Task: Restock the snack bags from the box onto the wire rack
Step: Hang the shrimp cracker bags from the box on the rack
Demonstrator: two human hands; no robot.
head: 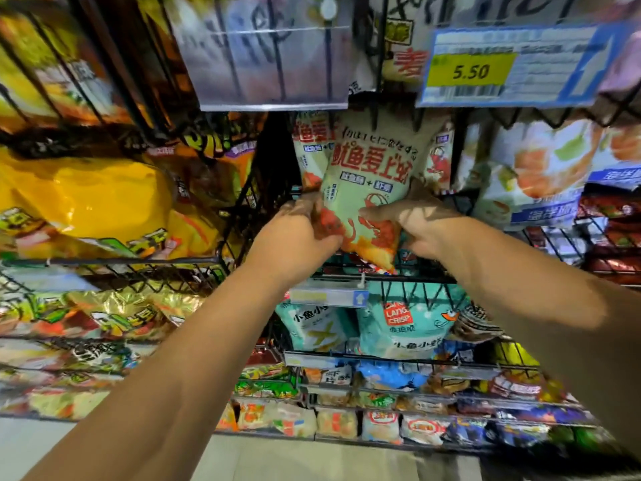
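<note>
- Rack: black wire baskets in tiers, packed with snack bags; pale floor below.
- Bag: pale green with red print, upright in the middle basket, in front of matching bags.
- Left hand: fingers curled round the bag's lower left edge.
- Right hand: thumb across the front, fingers behind the right edge.
- Price tag: reads "5.50".
- Teal bag, one tier down: "LANG CRISP".
</note>
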